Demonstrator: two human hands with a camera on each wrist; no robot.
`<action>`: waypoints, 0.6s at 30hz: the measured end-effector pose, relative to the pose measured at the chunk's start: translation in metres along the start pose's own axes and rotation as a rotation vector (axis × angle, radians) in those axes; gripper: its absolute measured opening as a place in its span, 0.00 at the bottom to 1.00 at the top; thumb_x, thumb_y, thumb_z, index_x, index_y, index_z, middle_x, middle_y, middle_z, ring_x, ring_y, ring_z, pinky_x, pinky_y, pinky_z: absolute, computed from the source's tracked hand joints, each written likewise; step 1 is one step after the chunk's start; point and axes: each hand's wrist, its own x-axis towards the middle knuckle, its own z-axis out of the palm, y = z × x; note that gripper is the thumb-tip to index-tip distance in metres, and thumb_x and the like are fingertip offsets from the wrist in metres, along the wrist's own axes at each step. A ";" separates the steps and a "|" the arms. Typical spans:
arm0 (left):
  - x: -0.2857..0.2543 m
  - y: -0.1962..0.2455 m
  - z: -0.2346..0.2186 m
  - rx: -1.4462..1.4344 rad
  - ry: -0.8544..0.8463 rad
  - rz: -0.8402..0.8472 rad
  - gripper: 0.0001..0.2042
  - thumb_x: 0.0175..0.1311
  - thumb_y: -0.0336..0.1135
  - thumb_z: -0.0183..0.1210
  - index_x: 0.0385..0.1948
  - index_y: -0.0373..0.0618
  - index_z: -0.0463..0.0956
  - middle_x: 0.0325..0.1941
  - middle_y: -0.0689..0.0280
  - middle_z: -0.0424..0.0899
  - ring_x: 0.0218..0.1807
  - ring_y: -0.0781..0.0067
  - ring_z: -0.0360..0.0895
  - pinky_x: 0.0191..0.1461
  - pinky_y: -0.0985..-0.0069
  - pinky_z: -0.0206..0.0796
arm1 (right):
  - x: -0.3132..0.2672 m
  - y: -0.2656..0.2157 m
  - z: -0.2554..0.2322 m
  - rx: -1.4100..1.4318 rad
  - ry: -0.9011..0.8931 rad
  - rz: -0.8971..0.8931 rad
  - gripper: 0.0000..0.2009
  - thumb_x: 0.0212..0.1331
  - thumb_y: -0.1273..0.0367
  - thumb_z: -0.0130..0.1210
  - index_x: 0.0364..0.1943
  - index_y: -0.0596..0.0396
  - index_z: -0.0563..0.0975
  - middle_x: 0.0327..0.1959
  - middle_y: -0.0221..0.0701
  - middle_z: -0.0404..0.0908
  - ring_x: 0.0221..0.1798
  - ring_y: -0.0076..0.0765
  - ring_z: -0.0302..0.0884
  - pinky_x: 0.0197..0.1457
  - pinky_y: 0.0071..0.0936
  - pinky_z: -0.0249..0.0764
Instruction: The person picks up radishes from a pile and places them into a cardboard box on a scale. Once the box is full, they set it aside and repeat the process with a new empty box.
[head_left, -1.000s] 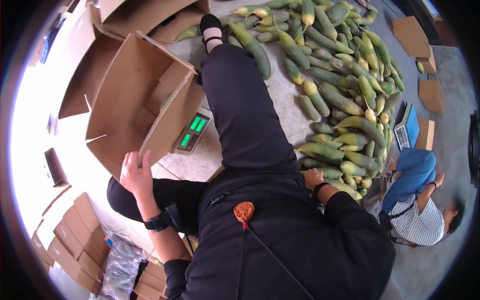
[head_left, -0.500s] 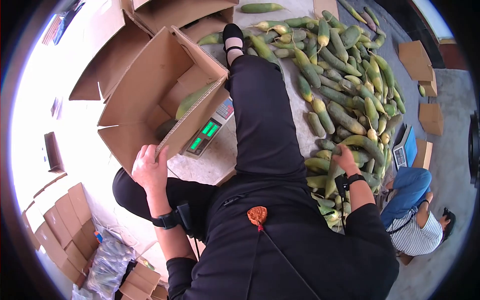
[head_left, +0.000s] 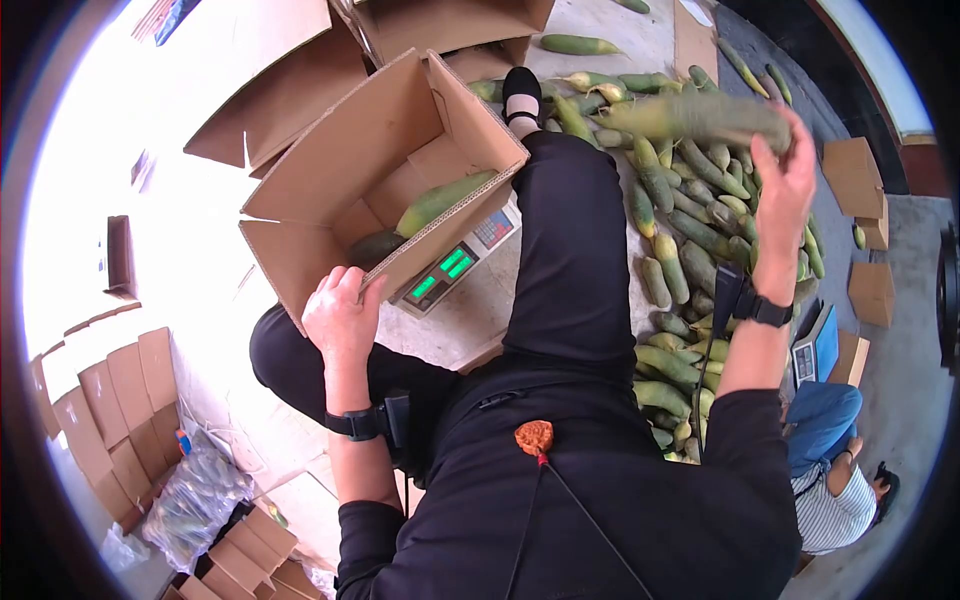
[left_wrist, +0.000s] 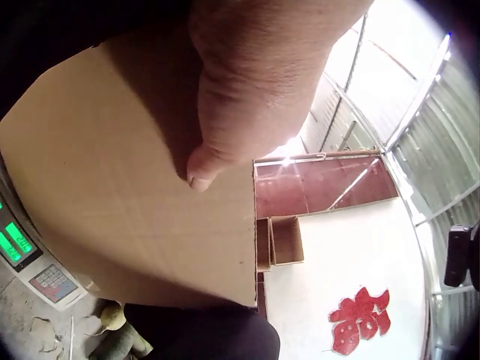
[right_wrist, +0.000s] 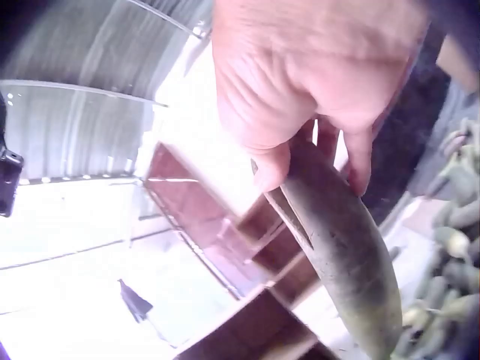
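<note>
My left hand (head_left: 342,315) holds the near rim of an open cardboard box (head_left: 335,155), its thumb pressed along the outer wall. The box is tilted, its opening towards me. Inside lie a pale green radish (head_left: 445,203) and a darker one (head_left: 375,248). My right hand (head_left: 787,185) grips one end of a long green radish (head_left: 680,118), raised above the pile and blurred in the head view. A lengthwise split shows on this radish (right_wrist: 341,240) in the right wrist view. Green digits glow on the scale (head_left: 440,278) right by the box.
A large heap of green radishes (head_left: 672,265) spreads over the floor beyond my outstretched leg (head_left: 568,230). More open boxes (head_left: 290,95) stand at the far left. Flattened cartons (head_left: 110,405) and a plastic bag (head_left: 200,500) lie lower left. Another person (head_left: 825,440) sits at right near a second scale (head_left: 815,345).
My right hand has gone from the near side of the heap, taken up a radish and lifted it forward. My left hand stays on the box rim. The head view has shifted.
</note>
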 end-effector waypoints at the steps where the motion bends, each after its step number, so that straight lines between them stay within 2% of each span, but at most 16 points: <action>1: 0.000 0.000 0.000 0.001 0.003 -0.003 0.12 0.48 0.43 0.64 0.23 0.45 0.76 0.26 0.65 0.77 0.32 0.60 0.77 0.34 0.68 0.68 | 0.011 -0.014 0.013 0.125 0.030 -0.052 0.22 0.55 0.75 0.58 0.55 0.62 0.68 0.49 0.34 0.75 0.49 0.26 0.72 0.53 0.23 0.70; 2: 0.000 0.000 -0.001 -0.005 0.001 -0.001 0.12 0.48 0.43 0.64 0.23 0.45 0.76 0.26 0.65 0.77 0.32 0.60 0.77 0.34 0.68 0.68 | 0.018 -0.029 0.027 0.127 0.030 -0.054 0.22 0.55 0.75 0.58 0.55 0.62 0.68 0.49 0.34 0.75 0.49 0.26 0.72 0.53 0.23 0.70; 4: 0.000 -0.001 -0.001 -0.011 0.000 0.003 0.12 0.48 0.43 0.64 0.23 0.45 0.76 0.26 0.65 0.77 0.32 0.60 0.77 0.34 0.67 0.68 | 0.025 -0.055 0.059 0.537 0.036 -0.091 0.21 0.54 0.75 0.59 0.53 0.63 0.69 0.47 0.34 0.75 0.47 0.27 0.73 0.49 0.24 0.72; 5: 0.001 -0.001 -0.001 -0.002 -0.007 -0.004 0.12 0.48 0.43 0.64 0.23 0.45 0.76 0.26 0.65 0.77 0.32 0.60 0.77 0.34 0.67 0.68 | 0.026 -0.064 0.077 0.613 0.046 -0.086 0.21 0.51 0.75 0.62 0.50 0.62 0.69 0.44 0.33 0.75 0.44 0.27 0.74 0.46 0.25 0.73; 6: 0.000 0.000 -0.001 0.005 -0.017 -0.007 0.12 0.48 0.43 0.64 0.23 0.45 0.76 0.26 0.65 0.77 0.32 0.60 0.77 0.34 0.67 0.68 | 0.024 -0.068 0.091 0.620 -0.029 -0.067 0.21 0.55 0.74 0.59 0.53 0.59 0.69 0.46 0.34 0.76 0.47 0.27 0.74 0.49 0.25 0.73; 7: 0.000 0.000 -0.001 0.001 -0.020 0.002 0.12 0.48 0.43 0.64 0.23 0.45 0.76 0.26 0.65 0.77 0.32 0.60 0.77 0.34 0.67 0.68 | 0.016 -0.083 0.120 0.708 0.009 -0.059 0.17 0.57 0.76 0.56 0.51 0.58 0.69 0.38 0.28 0.76 0.35 0.20 0.73 0.37 0.18 0.72; 8: 0.000 -0.001 -0.001 0.001 -0.016 0.000 0.12 0.48 0.44 0.64 0.24 0.45 0.76 0.26 0.64 0.77 0.32 0.59 0.77 0.34 0.67 0.68 | 0.008 -0.095 0.133 0.637 -0.052 0.121 0.19 0.57 0.76 0.55 0.53 0.59 0.67 0.41 0.29 0.75 0.38 0.21 0.73 0.40 0.18 0.72; 9: 0.000 0.000 0.000 -0.001 -0.009 0.002 0.12 0.48 0.44 0.64 0.24 0.45 0.76 0.26 0.64 0.77 0.32 0.59 0.77 0.33 0.67 0.68 | 0.002 -0.117 0.153 0.775 -0.062 0.311 0.13 0.59 0.76 0.52 0.48 0.59 0.70 0.36 0.29 0.76 0.35 0.22 0.73 0.39 0.19 0.72; 10: 0.000 0.001 0.000 0.006 0.021 0.011 0.11 0.49 0.43 0.63 0.21 0.46 0.74 0.24 0.66 0.75 0.32 0.61 0.76 0.33 0.67 0.67 | -0.007 -0.079 0.175 0.651 -0.186 0.115 0.22 0.48 0.73 0.65 0.48 0.61 0.69 0.42 0.34 0.75 0.42 0.28 0.74 0.46 0.26 0.73; 12: -0.001 0.000 0.002 0.024 0.002 0.009 0.12 0.49 0.43 0.63 0.22 0.46 0.74 0.25 0.65 0.76 0.32 0.60 0.76 0.33 0.66 0.67 | -0.035 -0.086 0.214 0.525 -0.162 0.045 0.23 0.43 0.70 0.67 0.44 0.58 0.70 0.38 0.33 0.75 0.41 0.31 0.73 0.47 0.28 0.72; 13: -0.001 -0.001 0.003 0.028 -0.004 0.014 0.12 0.49 0.43 0.63 0.22 0.46 0.74 0.26 0.64 0.76 0.33 0.59 0.76 0.33 0.66 0.67 | -0.051 -0.077 0.240 0.594 -0.201 0.069 0.24 0.41 0.71 0.66 0.45 0.58 0.69 0.39 0.37 0.75 0.43 0.37 0.73 0.49 0.30 0.70; 15: -0.001 -0.001 0.004 0.043 -0.009 0.039 0.12 0.50 0.43 0.62 0.23 0.45 0.74 0.26 0.64 0.76 0.33 0.59 0.76 0.33 0.65 0.67 | -0.083 -0.072 0.271 0.491 -0.253 0.112 0.26 0.39 0.72 0.65 0.46 0.58 0.67 0.42 0.46 0.73 0.47 0.52 0.70 0.52 0.39 0.67; 16: -0.001 -0.001 0.005 0.047 -0.007 0.046 0.12 0.50 0.43 0.62 0.23 0.45 0.74 0.27 0.64 0.76 0.33 0.59 0.76 0.33 0.65 0.67 | -0.097 -0.071 0.283 0.517 -0.277 0.158 0.24 0.39 0.75 0.65 0.44 0.58 0.69 0.38 0.39 0.74 0.42 0.37 0.74 0.47 0.31 0.70; 17: -0.001 -0.001 0.006 0.055 -0.003 0.048 0.12 0.51 0.43 0.62 0.23 0.45 0.74 0.27 0.64 0.77 0.33 0.59 0.76 0.33 0.65 0.67 | -0.109 -0.069 0.292 0.473 -0.296 0.145 0.22 0.39 0.75 0.64 0.42 0.58 0.68 0.38 0.41 0.74 0.42 0.41 0.74 0.46 0.33 0.70; 18: 0.000 -0.001 0.007 0.050 -0.010 0.067 0.12 0.51 0.43 0.62 0.23 0.45 0.74 0.27 0.64 0.77 0.33 0.59 0.76 0.33 0.65 0.67 | -0.118 -0.069 0.295 0.388 -0.301 0.041 0.19 0.41 0.76 0.61 0.41 0.58 0.69 0.38 0.41 0.74 0.42 0.46 0.74 0.46 0.35 0.70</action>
